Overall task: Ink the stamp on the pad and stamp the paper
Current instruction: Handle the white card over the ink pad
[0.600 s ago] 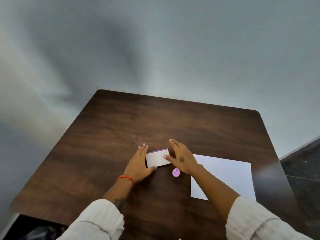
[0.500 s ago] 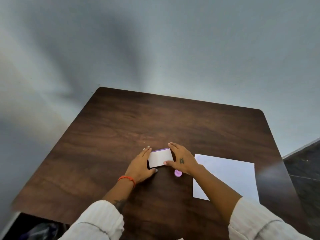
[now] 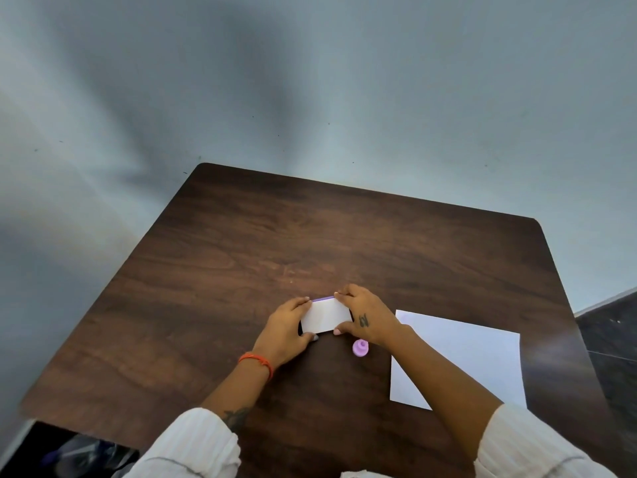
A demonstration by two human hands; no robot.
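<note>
A small ink pad box point(image 3: 325, 316) with a white lid and a purple far edge sits near the middle of the dark wooden table point(image 3: 241, 257). My left hand point(image 3: 284, 331) grips its left side, fingers and thumb around the edge. My right hand point(image 3: 367, 317) grips its right side the same way. The lid's near edge looks slightly raised, with a dark gap under it. A small round purple stamp point(image 3: 360, 348) stands on the table just below my right hand, untouched. A white sheet of paper point(image 3: 465, 353) lies to the right, partly under my right forearm.
The table ends against a plain grey wall at the back. Its right edge borders a dark floor area point(image 3: 610, 336). A dark object point(image 3: 69, 453) shows below the table's near left corner.
Both hands went from lying flat beside the ink pad to curling around its two sides. The lid's near edge appears to have lifted slightly.
</note>
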